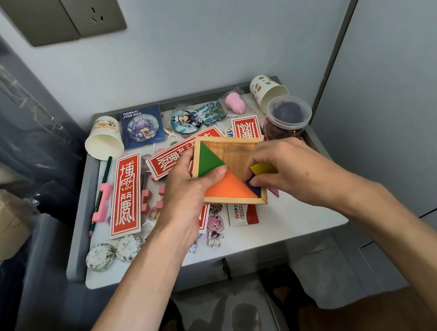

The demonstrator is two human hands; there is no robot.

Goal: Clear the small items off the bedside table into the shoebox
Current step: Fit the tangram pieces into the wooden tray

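Note:
My left hand [191, 188] holds a square wooden tangram tray [238, 154] above the bedside table [289, 228], thumb pressed on its green triangle [208, 162]. An orange triangle [227, 189] lies in the tray's near part. My right hand [293, 172] pinches a yellow piece [263, 168] over the tray's right side, fingertips touching a dark blue piece [253, 185]. Small items cover the table: red paper labels [125, 194], round badges [185, 121], pink foam pieces [103, 200], a pencil [105, 177], acrylic figure charms [214, 228]. No shoebox is in view.
Two paper cups lie tipped at the back corners, one on the left [104, 140] and one on the right [267, 89]. A clear lidded jar [287, 114] stands back right. Two round wrapped cakes [113, 251] sit front left. Walls close in behind and right; bedding lies left.

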